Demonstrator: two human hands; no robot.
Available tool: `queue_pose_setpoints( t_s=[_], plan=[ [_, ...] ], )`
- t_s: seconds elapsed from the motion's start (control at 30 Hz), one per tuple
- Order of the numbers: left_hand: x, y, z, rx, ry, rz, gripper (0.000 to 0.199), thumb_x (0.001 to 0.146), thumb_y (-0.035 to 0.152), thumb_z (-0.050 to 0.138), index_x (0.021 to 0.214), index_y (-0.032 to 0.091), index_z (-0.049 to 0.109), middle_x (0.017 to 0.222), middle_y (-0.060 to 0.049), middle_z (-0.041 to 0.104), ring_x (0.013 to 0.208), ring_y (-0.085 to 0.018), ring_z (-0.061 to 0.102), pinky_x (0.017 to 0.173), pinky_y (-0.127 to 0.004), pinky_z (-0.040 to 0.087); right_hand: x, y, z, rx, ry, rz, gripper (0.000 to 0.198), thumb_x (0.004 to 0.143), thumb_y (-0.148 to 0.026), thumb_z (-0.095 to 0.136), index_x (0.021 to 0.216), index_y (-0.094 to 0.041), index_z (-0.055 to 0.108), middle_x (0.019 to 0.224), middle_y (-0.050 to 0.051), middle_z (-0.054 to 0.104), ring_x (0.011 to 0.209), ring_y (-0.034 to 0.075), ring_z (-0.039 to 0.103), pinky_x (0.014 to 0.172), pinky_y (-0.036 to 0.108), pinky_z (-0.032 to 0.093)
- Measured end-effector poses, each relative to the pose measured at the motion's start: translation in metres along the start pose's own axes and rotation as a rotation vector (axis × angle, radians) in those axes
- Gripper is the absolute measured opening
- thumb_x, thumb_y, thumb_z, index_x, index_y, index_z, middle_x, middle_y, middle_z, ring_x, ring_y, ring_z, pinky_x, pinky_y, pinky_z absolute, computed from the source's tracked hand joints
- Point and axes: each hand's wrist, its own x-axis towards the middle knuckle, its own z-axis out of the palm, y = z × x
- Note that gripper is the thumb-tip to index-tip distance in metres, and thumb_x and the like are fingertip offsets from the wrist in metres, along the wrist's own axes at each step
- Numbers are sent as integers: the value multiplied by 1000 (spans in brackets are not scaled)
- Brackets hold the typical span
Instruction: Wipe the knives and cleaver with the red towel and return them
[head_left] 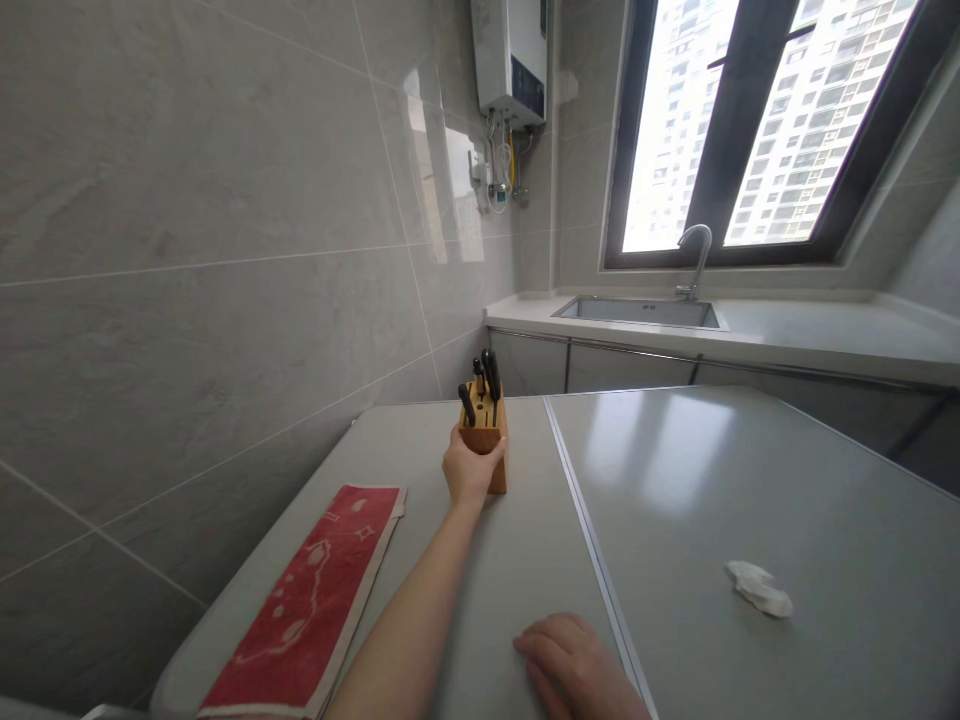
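Note:
A wooden knife block (484, 435) stands upright on the white table, with several black-handled tools in its slots. My left hand (469, 468) reaches forward and wraps round the block's near face, thumb on the right side and fingers on the left. Black handles (490, 372) stick up from the top, above the hand. Close to the table's near edge, my right hand (574, 665) rests on the tabletop with bent, relaxed fingers and holds nothing. To the left of my forearm lies a folded red towel (307, 600) with a pale border.
The white folding table (675, 560) has a metal seam down its middle. A crumpled white tissue (759, 588) lies on its right half. Behind stand a counter with a sink (637, 312) and a faucet (699, 262). A tiled wall (225, 200) borders the left side.

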Motion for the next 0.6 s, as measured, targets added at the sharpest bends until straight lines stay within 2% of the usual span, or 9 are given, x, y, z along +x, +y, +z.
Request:
queue_pose_setpoints(
  t_s=[0.23,0.37,0.47,0.6],
  plan=[
    [-6,2,0,-51,-35,-21,66,65,52,73,120,21,51,107,-14,68,95,-29,66,80,-36,50,10,0,-6,-11,-38,107,32,85,-10,43,108,-21,62,99,8,69,92,22,63,82,36,51],
    [-8,-3,-2,-210,-105,-4,63,70,47,71,123,20,50,112,-13,67,99,-26,65,85,-35,50,18,6,-10,-6,-13,164,31,88,-13,42,111,-21,60,105,9,67,99,23,61,88,38,49],
    [-16,-17,-7,-332,-189,55,56,78,43,64,126,18,49,119,-12,64,107,-23,62,91,-33,49,24,15,-10,9,29,196,30,89,-16,43,111,-22,61,107,8,66,101,22,60,91,38,48],
    [-33,-50,-15,-352,-309,49,54,84,41,55,132,16,46,132,-12,56,123,-23,51,106,-36,38,35,29,-4,41,81,239,29,89,-19,43,111,-22,61,107,9,66,102,23,61,92,39,47]
  ],
)
